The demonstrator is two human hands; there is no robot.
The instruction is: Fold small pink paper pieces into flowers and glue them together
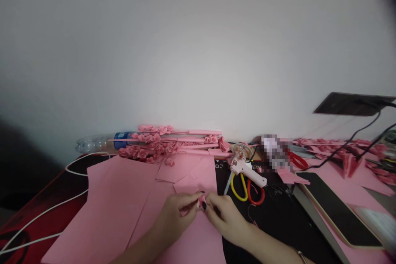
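Note:
My left hand [182, 211] and my right hand [227, 216] meet in the middle, over sheets of pink paper [123, 198]. Fingertips of both are closed on a small piece of pink paper [201, 201], mostly hidden behind the fingers; its exact shape cannot be made out. Just beyond the hands lie smaller pink paper pieces [185, 183]. To the right of my right hand rest a white glue gun [249, 172] and scissors with one yellow and one red handle loop [256, 194].
Pink paper flowers on stems [161, 146] lie along the wall beside a clear plastic bottle [95, 143]. A phone [340, 210] sits at the right, near more paper flowers [328, 145]. White cable [37, 214] crosses the left side; black cables [355, 132] hang at the right.

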